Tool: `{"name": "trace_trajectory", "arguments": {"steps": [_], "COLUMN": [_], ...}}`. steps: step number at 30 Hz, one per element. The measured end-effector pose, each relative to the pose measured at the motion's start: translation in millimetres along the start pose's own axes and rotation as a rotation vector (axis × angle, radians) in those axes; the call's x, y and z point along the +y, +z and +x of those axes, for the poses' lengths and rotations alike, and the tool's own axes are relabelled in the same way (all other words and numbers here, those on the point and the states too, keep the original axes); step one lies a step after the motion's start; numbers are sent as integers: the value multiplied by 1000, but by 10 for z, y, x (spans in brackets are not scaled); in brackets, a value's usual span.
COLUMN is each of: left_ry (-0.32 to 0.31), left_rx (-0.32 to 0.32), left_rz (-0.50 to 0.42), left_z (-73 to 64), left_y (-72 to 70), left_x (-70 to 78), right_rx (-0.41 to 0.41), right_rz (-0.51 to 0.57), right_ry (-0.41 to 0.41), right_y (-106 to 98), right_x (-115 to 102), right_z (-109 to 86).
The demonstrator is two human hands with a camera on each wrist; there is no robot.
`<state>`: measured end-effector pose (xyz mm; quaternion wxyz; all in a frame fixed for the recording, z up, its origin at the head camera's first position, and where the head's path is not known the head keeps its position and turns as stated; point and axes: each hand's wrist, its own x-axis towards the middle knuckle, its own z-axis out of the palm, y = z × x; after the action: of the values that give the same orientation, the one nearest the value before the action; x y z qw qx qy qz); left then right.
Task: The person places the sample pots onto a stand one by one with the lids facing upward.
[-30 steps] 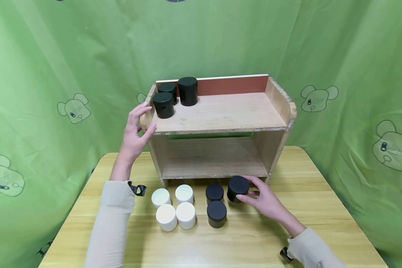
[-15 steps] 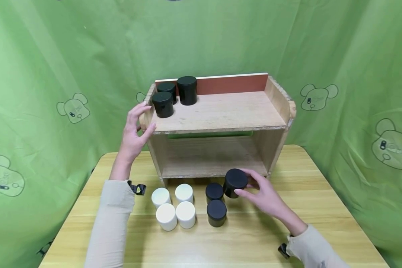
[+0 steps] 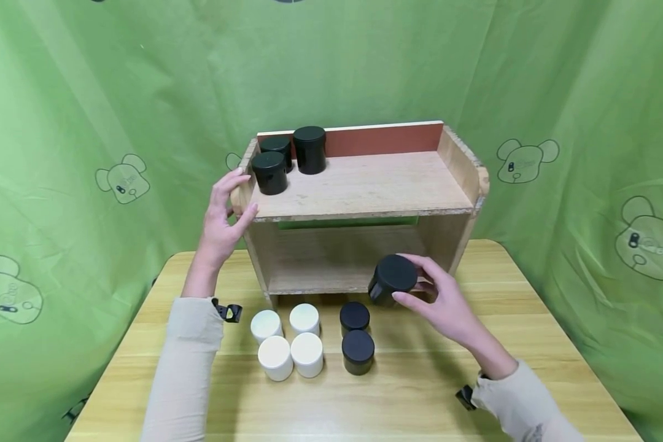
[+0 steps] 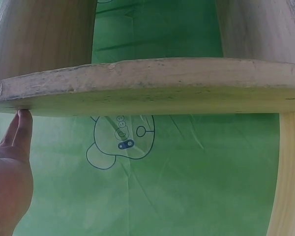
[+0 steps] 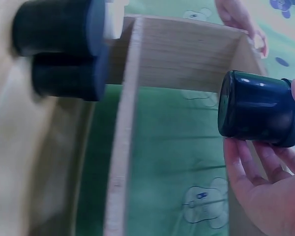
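Note:
My right hand (image 3: 442, 301) grips a black lidded jar (image 3: 395, 274) from its right side, thumb in front. Held slightly tilted, the jar is off the table, before the lower level of a small wooden shelf (image 3: 364, 184). The right wrist view shows this jar (image 5: 258, 109) with fingers under it. My left hand (image 3: 221, 218) holds the shelf's left side panel at its front edge; in the left wrist view its fingertips touch the panel (image 4: 152, 83). Two black jars, one rear (image 3: 355, 317) and one front (image 3: 358, 352), stand on the table, left of the right hand.
Several white lidded jars (image 3: 307, 354) stand grouped on the wooden table (image 3: 420, 399), left of the black ones. Three black jars, one of them taller (image 3: 310, 150), occupy the shelf top's left end. A green curtain (image 3: 364, 67) hangs behind.
My right hand has lifted the black jar off the table and moved it up and forward toward the shelf's lower level. The left hand has stayed at the side panel.

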<state>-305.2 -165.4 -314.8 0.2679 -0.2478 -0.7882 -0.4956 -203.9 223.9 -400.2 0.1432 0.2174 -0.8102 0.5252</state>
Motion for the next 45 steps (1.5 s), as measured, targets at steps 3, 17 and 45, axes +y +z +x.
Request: {"name": "trace_trajectory", "arguments": {"steps": [3, 17, 45], "left_ry": [-3, -4, 0], "left_rx": [-1, 4, 6], "left_rz": [1, -5, -16], "left_z": [-3, 0, 4], "left_y": [0, 1, -3], "left_x": [7, 15, 32], "right_rx": [16, 57, 94], "right_rz": [-3, 41, 104], "right_ry": [-18, -91, -191], "right_y": [-24, 40, 334], "right_x": [-83, -380, -1031], "right_z": [41, 199, 1297]}}
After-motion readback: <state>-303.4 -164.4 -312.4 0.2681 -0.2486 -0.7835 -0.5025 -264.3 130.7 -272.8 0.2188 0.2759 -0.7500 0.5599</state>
